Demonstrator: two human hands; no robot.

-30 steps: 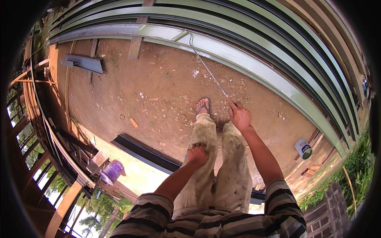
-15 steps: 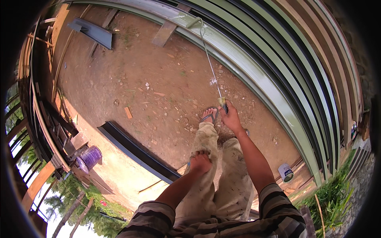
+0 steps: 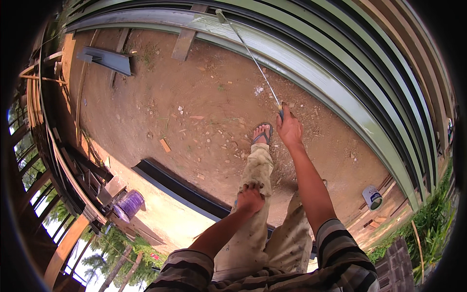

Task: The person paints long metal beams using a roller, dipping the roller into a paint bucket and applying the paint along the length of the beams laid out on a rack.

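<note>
My right hand [image 3: 290,129] is closed round the handle of a paint roller [image 3: 263,74]. Its long thin rod reaches forward and left, and the small roller head touches the nearest long metal beam [image 3: 296,62], where pale green paint looks wet and streaky. My left hand [image 3: 251,198] rests on the knee of my tan trouser leg [image 3: 257,170], fingers curled over the cloth. A small blue patch shows beside that hand; what it is I cannot tell. My sandalled foot [image 3: 262,132] is planted on the dirt, left of the right hand.
Several green and dark beams [image 3: 360,73] lie side by side along the right, over a wooden support [image 3: 184,45]. A white paint can [image 3: 372,197] stands at the right. Dark steel channel [image 3: 182,187], a purple tub [image 3: 129,205] and a grey metal offcut [image 3: 108,59] lie leftward.
The roller head has moved left and away along the beam, with my right hand reaching farther forward. My left hand stays on the knee. The whole view has shifted somewhat.
</note>
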